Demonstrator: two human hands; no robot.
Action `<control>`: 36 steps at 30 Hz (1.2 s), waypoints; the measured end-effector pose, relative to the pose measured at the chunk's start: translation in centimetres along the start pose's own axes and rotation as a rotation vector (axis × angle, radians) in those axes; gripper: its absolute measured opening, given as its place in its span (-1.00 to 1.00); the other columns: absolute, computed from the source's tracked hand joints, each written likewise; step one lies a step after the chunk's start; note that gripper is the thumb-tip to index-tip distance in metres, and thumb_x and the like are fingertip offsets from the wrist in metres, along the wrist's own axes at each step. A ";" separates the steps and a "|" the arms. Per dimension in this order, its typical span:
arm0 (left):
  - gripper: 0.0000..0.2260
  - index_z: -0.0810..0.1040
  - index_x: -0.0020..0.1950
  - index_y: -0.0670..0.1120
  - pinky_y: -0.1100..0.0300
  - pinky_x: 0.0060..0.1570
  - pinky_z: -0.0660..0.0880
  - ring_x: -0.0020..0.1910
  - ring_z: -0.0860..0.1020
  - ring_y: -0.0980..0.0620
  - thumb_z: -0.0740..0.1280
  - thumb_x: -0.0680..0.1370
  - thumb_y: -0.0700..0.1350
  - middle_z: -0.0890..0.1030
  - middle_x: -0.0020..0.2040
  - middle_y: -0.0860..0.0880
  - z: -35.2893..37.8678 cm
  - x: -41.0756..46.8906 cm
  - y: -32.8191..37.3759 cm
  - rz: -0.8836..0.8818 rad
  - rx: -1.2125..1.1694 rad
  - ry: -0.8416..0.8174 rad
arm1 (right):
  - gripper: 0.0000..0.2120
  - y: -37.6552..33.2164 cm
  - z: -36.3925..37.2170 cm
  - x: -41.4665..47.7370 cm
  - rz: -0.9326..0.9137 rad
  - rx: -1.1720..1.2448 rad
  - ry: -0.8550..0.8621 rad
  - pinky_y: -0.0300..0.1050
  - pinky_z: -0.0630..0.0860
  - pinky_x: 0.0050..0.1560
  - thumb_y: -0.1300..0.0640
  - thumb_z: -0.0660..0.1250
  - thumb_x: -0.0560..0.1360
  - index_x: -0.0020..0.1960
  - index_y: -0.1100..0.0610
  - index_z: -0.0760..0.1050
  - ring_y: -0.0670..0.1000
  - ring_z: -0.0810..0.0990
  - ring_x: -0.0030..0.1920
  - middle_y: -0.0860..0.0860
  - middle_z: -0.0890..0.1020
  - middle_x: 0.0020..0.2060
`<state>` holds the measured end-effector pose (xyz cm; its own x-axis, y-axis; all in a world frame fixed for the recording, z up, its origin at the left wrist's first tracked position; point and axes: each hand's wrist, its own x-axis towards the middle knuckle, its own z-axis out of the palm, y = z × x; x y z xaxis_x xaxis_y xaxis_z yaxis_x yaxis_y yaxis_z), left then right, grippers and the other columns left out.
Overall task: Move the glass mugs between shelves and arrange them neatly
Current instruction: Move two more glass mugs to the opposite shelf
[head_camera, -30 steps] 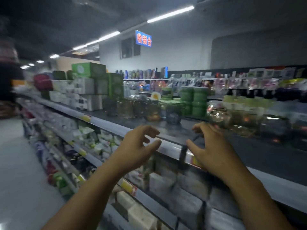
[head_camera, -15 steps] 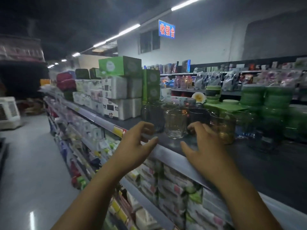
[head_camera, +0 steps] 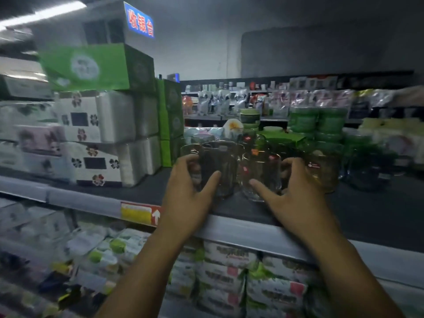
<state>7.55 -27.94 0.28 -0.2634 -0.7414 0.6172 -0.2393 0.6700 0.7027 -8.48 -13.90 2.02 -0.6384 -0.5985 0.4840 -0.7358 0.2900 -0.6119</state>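
Note:
Several clear glass mugs stand in a cluster on the dark top shelf (head_camera: 371,216). My left hand (head_camera: 190,198) wraps around the left front glass mug (head_camera: 220,164), thumb across its front and fingers curled round its left side. My right hand (head_camera: 296,196) wraps around the right front glass mug (head_camera: 261,173), thumb low on its front and fingers behind its right side. Both mugs rest on the shelf, side by side. More mugs stand behind them (head_camera: 253,143), and an amber-tinted one (head_camera: 324,173) sits just right of my right hand.
Stacked white tissue packs (head_camera: 103,138) and green boxes (head_camera: 171,120) fill the shelf left of the mugs. Green bowl stacks (head_camera: 319,125) stand behind right. The shelf's grey front rail (head_camera: 241,232) carries a yellow price tag (head_camera: 136,213). Wrapped packs (head_camera: 229,271) fill the shelf below.
The view has moved closer to the shelf. Both hands went from hovering open at the shelf edge forward to the mugs and closed round one each.

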 end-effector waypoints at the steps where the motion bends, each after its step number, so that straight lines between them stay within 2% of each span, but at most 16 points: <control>1: -0.53 0.39 0.32 0.15 -0.04 0.09 0.60 0.05 0.60 0.07 0.40 0.49 0.25 0.55 0.14 0.11 0.1 0.2 0.0 0.001 -0.020 0.016 | -0.22 -0.2 0.0 -0.1 0.019 -0.046 -0.010 0.14 0.61 0.00 -0.55 0.31 0.32 0.32 -0.10 0.22 0.05 0.59 -0.01 -0.05 0.54 0.14; 4: -0.54 0.36 0.28 0.19 0.00 0.03 0.60 -0.01 0.60 0.07 0.39 0.48 0.30 0.55 0.15 0.12 0.1 0.5 0.1 0.027 -0.028 0.026 | -0.14 -0.8 -0.2 -0.3 0.068 -0.153 -0.001 0.13 0.62 -0.02 -0.63 0.24 0.28 0.35 -0.11 0.21 0.06 0.61 -0.03 -0.07 0.58 0.05; 8: -0.66 0.43 0.22 0.11 0.01 -0.04 0.58 -0.14 0.56 0.08 0.39 0.53 0.19 0.50 0.08 0.06 -0.8 0.3 0.0 0.058 -0.087 0.138 | -0.37 -1.3 -0.3 -0.8 0.042 -0.196 0.011 0.05 0.62 -0.10 -0.51 0.30 0.38 0.24 -0.12 0.30 -0.09 0.58 -0.13 -0.18 0.58 -0.06; 10: -0.63 0.41 0.26 0.07 0.03 0.03 0.54 -0.09 0.53 0.01 0.37 0.55 0.18 0.43 0.16 0.00 -1.6 0.5 -0.7 0.042 -0.080 0.175 | -0.46 -1.4 -0.4 -1.0 0.045 -0.188 0.019 0.02 0.60 -0.12 -0.45 0.32 0.43 0.21 -0.13 0.31 -0.15 0.56 -0.14 -0.22 0.56 -0.07; 12: -0.56 0.37 0.34 0.08 0.01 0.06 0.54 -0.06 0.55 -0.02 0.37 0.54 0.21 0.44 0.22 0.01 -2.4 1.2 -1.5 -0.016 -0.056 0.124 | -0.47 -1.3 -0.5 -1.0 0.061 -0.190 0.018 -0.01 0.56 -0.14 -0.43 0.30 0.45 0.24 -0.14 0.30 -0.17 0.55 -0.13 -0.22 0.55 -0.03; 15: -0.55 0.35 0.32 0.12 -0.05 0.06 0.57 -0.11 0.58 0.12 0.37 0.53 0.24 0.57 0.06 0.12 -3.2 2.4 -2.2 -0.085 -0.048 -0.006 | -0.23 -1.7 -0.3 -1.0 0.063 -0.221 -0.004 0.00 0.57 -0.09 -0.59 0.22 0.36 0.36 -0.12 0.25 -0.08 0.59 -0.06 -0.18 0.58 0.06; 17: -0.63 0.40 0.24 0.14 -0.03 0.09 0.55 -0.05 0.58 0.14 0.39 0.51 0.22 0.58 0.02 0.16 -3.3 2.9 -2.5 -0.089 -0.043 -0.065 | -0.14 -2.0 -0.1 -0.8 0.060 -0.308 -0.006 0.03 0.60 -0.06 -0.65 0.18 0.31 0.37 -0.09 0.26 0.02 0.63 -0.02 -0.11 0.62 0.09; 19: -0.66 0.45 0.22 0.12 0.02 0.09 0.54 0.01 0.59 0.10 0.41 0.52 0.19 0.59 0.01 0.15 -3.4 3.3 -2.7 -0.102 -0.088 -0.100 | -0.21 -2.0 0.1 -0.7 0.050 -0.345 0.004 0.03 0.60 -0.08 -0.63 0.18 0.33 0.29 -0.08 0.32 0.03 0.62 -0.03 -0.10 0.63 0.08; 22: -0.69 0.52 0.22 0.04 0.08 0.01 0.51 -0.01 0.59 0.11 0.42 0.54 0.13 0.60 -0.03 0.11 -3.4 3.7 -3.0 -0.115 -0.137 -0.132 | -0.39 -1.8 -0.1 -0.8 0.049 -0.298 0.004 0.00 0.53 -0.12 -0.56 0.22 0.39 0.17 -0.10 0.36 -0.02 0.60 -0.07 -0.15 0.61 0.00; 26: -0.84 0.59 0.05 0.06 0.08 -0.02 0.52 -0.06 0.59 0.15 0.40 0.56 0.10 0.62 -0.09 0.11 -3.2 3.6 -3.4 -0.061 -0.147 -0.126 | -0.56 -1.1 -0.3 -0.8 0.096 -0.182 0.005 -0.01 0.43 -0.04 -0.37 0.22 0.49 0.23 -0.15 0.36 -0.08 0.56 -0.07 -0.20 0.59 -0.01; 28: -0.89 0.59 0.01 0.11 0.04 -0.05 0.55 -0.12 0.59 0.14 0.39 0.56 0.11 0.61 -0.13 0.13 -3.2 3.3 -3.8 -0.031 -0.156 -0.101 | -0.45 -1.3 -0.3 -0.8 0.094 -0.141 -0.002 0.00 0.47 -0.01 -0.46 0.20 0.46 0.30 -0.16 0.33 -0.06 0.58 -0.03 -0.21 0.58 0.05; 31: -0.89 0.59 -0.01 0.13 -0.02 -0.07 0.56 -0.16 0.59 0.06 0.38 0.55 0.12 0.59 -0.13 0.12 -3.2 3.0 -3.9 0.003 -0.162 -0.109 | -0.20 -1.7 -0.2 -0.5 0.076 -0.193 -0.014 0.02 0.55 -0.01 -0.61 0.22 0.32 0.35 -0.11 0.28 -0.01 0.58 0.01 -0.16 0.55 0.08; 36: -0.88 0.60 -0.01 0.09 -0.05 0.00 0.56 -0.11 0.61 0.01 0.39 0.56 0.11 0.63 -0.11 0.08 -3.1 2.8 -3.8 -0.012 -0.180 -0.112 | -0.40 -1.1 -0.3 -0.8 0.085 -0.144 0.022 0.00 0.53 -0.05 -0.47 0.31 0.37 0.24 -0.15 0.30 -0.10 0.56 -0.09 -0.25 0.54 -0.04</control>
<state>10.64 -32.74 0.45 -0.3661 -0.7340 0.5719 -0.0753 0.6360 0.7680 -7.20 -13.53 2.50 -0.7035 -0.5514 0.4484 -0.7025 0.4437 -0.5564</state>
